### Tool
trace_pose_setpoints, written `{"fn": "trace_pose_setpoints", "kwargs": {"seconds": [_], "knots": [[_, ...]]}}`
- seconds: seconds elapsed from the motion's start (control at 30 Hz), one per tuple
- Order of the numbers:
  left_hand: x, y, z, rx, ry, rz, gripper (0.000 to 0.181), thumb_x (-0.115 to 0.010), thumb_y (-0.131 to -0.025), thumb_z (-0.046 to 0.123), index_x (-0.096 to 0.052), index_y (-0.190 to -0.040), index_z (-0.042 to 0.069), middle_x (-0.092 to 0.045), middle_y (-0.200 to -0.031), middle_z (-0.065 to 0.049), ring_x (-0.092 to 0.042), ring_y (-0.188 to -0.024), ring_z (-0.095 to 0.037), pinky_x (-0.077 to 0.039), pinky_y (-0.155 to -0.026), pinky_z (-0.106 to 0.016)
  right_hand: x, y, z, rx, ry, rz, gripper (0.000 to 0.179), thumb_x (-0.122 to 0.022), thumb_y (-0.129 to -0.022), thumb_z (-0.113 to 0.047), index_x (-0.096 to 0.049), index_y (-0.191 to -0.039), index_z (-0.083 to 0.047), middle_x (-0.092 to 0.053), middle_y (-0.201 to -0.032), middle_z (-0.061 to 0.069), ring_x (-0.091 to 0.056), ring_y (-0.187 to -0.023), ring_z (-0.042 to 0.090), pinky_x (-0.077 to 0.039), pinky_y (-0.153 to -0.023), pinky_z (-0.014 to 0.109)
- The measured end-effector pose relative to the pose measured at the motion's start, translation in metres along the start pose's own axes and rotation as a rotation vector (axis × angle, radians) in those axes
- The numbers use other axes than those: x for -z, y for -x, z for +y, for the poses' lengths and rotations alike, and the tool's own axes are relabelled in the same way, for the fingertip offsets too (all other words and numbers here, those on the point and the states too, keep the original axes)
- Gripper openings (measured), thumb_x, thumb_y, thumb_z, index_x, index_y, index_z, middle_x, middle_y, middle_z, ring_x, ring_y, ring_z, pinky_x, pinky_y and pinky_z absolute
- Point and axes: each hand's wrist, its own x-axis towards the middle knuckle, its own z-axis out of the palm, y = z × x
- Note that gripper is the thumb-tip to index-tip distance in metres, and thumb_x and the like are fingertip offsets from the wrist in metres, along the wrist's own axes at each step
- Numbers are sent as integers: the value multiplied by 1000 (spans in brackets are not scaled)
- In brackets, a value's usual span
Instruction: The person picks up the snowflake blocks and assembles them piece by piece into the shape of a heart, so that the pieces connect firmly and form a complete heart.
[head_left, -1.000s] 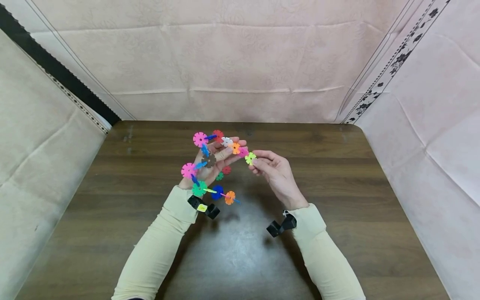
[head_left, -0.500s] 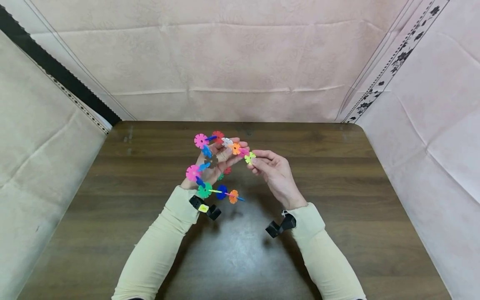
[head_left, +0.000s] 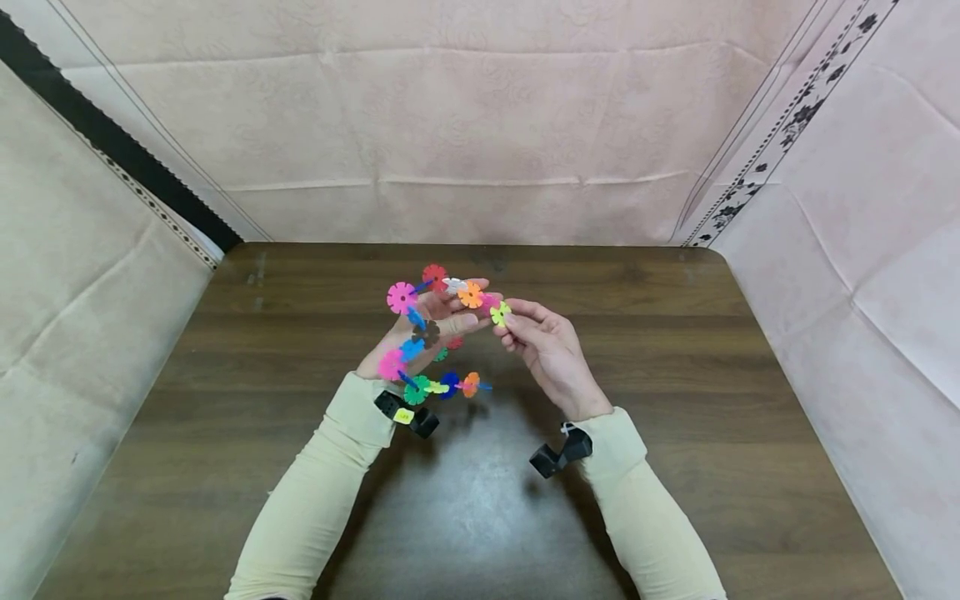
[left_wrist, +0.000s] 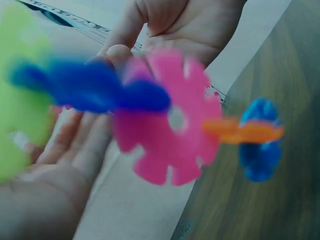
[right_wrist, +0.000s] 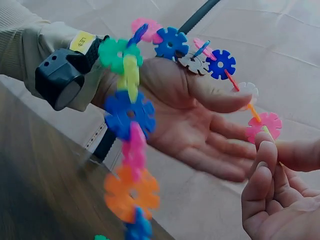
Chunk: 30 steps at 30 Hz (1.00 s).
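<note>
A chain of colourful slotted plastic discs hangs in a loop around my left hand [right_wrist: 175, 122], which is held palm up with its fingers extended. My right hand [head_left: 553, 354] pinches the yellow-green disc [head_left: 500, 313] at one end of the chain between thumb and fingers, close to the left fingertips. From there orange [head_left: 470, 295], white and red discs [head_left: 434, 277] run over the left hand. The chain then drops past a pink disc [head_left: 402, 297] toward the left wrist. Its other end, with an orange disc [right_wrist: 132, 192] and a blue one [right_wrist: 138, 227], dangles free.
The brown wooden table [head_left: 300, 417] lies beneath both hands. Red and green discs [head_left: 441, 354] show just below the left hand. Black wrist cameras [head_left: 562, 452] sit at both cuffs. Pale cloth [head_left: 480, 125] closes off the back and sides.
The dangling end of the chain has swung to the right and slightly up. The discs near the left wrist have shifted down and right, and the left thumb has lowered. My right hand stays nearly still.
</note>
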Motion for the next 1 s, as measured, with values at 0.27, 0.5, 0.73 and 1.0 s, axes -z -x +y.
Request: {"fn": "trace_pose_setpoints", "kwargs": {"seconds": [0.27, 0.5, 0.73, 1.0], "knots": [[3, -4, -6, 24, -205, 79, 40, -63, -92, -2, -56, -131, -4, -60, -131, -13, -58, -119, -28, -46, -101, -36, -10, -3, 1, 3, 40, -27, 25, -66, -94, -12, -57, -114, -1, -71, -89, 7, -65, -79, 16, -55, -78, 25], [12, 0, -9, 9, -201, 43, 36, -60, -94, 1, -58, -130, -1, -62, -127, -18, -59, -116, -28, -43, -104, -45, -17, -6, 3, 22, 64, -36, 15, -66, -93, -11, -53, -95, -5, -70, -84, 7, -66, -74, 15, -56, -76, 25], [17, 7, -3, 11, -91, 64, 36, -57, -96, 3, -56, -132, -2, -63, -126, -14, -53, -125, -30, -39, -108, -43, -3, -22, 7, 31, 269, 57, 29, -65, -94, -32, -57, -102, -4, -68, -89, 9, -62, -80, 23, -52, -72, 29], [21, 9, 0, -28, 116, 62, 33, -52, -97, -2, -53, -130, -5, -60, -127, -21, -56, -122, -35, -33, -110, -47, 23, -50, 41, -75, 960, -47, 28, -64, -95, -28, -63, -113, -7, -64, -99, 8, -59, -88, 30, -53, -77, 39]]}}
